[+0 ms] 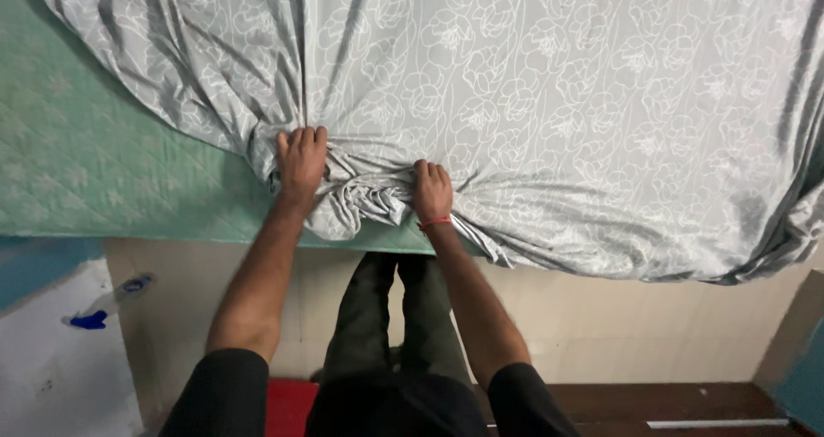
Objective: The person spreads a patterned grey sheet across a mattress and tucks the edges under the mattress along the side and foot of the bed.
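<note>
A grey bed sheet (532, 102) with a white flower outline pattern lies rumpled over a green quilted mattress (86, 162). My left hand (302, 158) presses down on a bunched fold of the sheet near the mattress's front edge, fingers pointing away from me. A short way to its right, my right hand (432, 190), with a red thread at the wrist, grips the gathered sheet edge with curled fingers. The sheet's right side hangs over the mattress edge.
The bare mattress shows at the left. Below its edge is the beige bed side panel (601, 325). My dark trouser legs (386, 317) stand against it. A white and blue object (107, 304) lies on the floor at lower left, and a red patch (287, 407) near my feet.
</note>
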